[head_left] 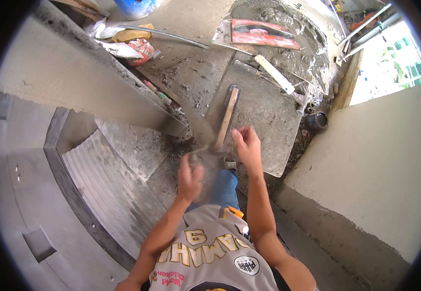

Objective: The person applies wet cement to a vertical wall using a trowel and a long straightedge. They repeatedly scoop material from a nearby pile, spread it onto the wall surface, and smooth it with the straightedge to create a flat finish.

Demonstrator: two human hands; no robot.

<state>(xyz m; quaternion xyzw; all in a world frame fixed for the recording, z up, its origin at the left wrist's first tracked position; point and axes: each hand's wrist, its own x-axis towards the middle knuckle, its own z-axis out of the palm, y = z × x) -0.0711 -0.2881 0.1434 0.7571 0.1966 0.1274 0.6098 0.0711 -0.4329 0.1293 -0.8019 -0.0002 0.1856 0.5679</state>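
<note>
My left hand (189, 178) is in front of my body, its fingers curled and smeared by motion. A blurred grey shape (205, 159) lies right beside it, and what it is I cannot make out. My right hand (247, 141) is raised a little farther forward, with thumb and fingers drawn together. Anything pinched there is too small or hidden to name. Between and beyond the hands, a tool with a long wooden handle (227, 114) points away from me over a cement-stained board (264, 131). A grey blur, perhaps its blade, shows left of that handle.
Wet mortar (312, 36) is heaped at the far right, with a red float (264, 34) on it. A hammer (274, 73) and a dark cup (316, 120) are nearer. A low wall (94, 72) bounds the left, a plastered wall (365, 160) the right. A blue bucket (137, 7) stands far off.
</note>
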